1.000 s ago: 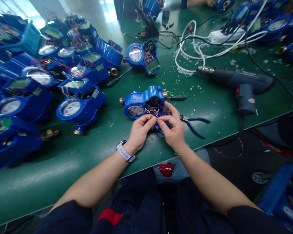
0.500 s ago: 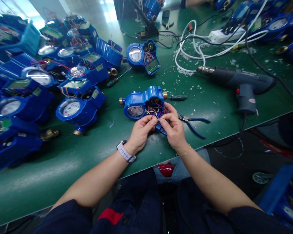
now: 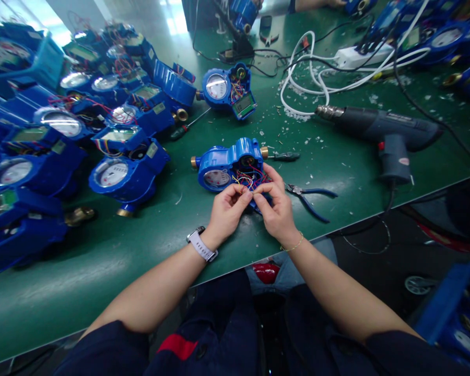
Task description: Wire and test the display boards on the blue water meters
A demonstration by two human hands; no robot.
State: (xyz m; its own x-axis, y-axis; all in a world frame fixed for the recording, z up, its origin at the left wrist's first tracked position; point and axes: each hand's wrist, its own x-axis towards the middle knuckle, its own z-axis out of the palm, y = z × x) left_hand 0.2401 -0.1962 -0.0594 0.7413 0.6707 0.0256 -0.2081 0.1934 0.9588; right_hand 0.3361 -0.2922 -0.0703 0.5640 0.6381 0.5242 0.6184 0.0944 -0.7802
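Right hand [image 3: 276,215] has drawn slightly closer to the left hand [image 3: 224,213], so their fingertips now almost meet. Both hands' fingers are pinched on thin coloured wires [image 3: 249,177]; the exact strands are hidden. The open blue water meter [image 3: 241,150] stays on the tabletop [image 3: 156,250] just beyond, suggesting the fine wire handling is still unfinished.

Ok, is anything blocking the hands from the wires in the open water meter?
Nothing visible: the left hand and right hand pinch at the thin wires on the near side of the blue water meter. Blue-handled pliers lie to the right, not in between.
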